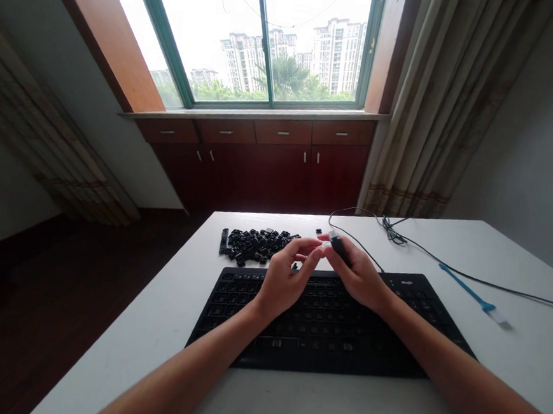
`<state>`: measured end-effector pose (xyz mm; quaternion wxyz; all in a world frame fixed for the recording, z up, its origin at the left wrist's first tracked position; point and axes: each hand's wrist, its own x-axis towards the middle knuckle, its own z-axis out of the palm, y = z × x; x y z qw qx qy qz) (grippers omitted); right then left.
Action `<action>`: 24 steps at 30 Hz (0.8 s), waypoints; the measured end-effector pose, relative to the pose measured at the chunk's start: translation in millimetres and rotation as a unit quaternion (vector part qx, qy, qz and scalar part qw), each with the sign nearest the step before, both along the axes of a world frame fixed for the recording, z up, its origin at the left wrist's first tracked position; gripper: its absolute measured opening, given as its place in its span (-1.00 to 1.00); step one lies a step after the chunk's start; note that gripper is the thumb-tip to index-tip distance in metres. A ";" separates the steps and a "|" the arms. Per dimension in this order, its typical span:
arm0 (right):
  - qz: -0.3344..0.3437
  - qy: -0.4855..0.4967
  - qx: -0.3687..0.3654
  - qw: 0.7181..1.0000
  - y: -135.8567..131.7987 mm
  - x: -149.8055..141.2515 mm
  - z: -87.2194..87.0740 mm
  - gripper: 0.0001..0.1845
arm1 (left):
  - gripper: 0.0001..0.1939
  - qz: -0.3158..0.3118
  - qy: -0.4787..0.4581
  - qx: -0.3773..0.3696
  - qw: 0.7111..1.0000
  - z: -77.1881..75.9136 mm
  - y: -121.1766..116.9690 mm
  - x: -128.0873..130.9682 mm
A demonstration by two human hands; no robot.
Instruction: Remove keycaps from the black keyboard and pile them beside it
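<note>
Black plastic covers much of this white table point(105, 321). What's there, counted?

One keyboard point(323, 338), lying square in front of the person. One heap of loose keycaps point(254, 245) sits just beyond its top left edge, too jumbled to count. One long bar key point(224, 241) lies at the heap's left end, and one lone keycap point(318, 231) sits apart, beyond the hands. To the right are one blue-handled brush point(471, 292) and one black cable point(426, 257), tangled in a bunch.

And the hands?

Two, both above the keyboard's top edge. The right hand point(359, 277) grips a small black plug point(340, 249) firmly between thumb and fingers, with the cable trailing from it.

Is the left hand on that plug too?

Its fingertips point(312, 251) are curled just beside the plug's tip. Whether they touch it or pinch anything, I can't tell.
</note>
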<state>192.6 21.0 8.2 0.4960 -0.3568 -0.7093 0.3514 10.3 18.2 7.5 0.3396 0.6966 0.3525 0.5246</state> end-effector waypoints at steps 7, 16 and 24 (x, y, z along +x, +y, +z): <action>-0.186 -0.216 0.260 0.923 -7.3 -5.4 -1.6 -0.59 | -0.79 0.008 -0.035 0.032 0.999 -0.4 -2.1 -1.9; -0.245 -0.182 0.170 0.937 -1.8 -1.1 -8.1 -0.52 | -0.78 -0.016 0.034 0.085 0.996 3.5 -6.9 -2.4; -0.049 -0.022 0.153 0.987 -4.7 0.6 -1.9 -0.20 | -0.74 -0.044 0.081 0.095 0.991 3.7 -5.0 -0.8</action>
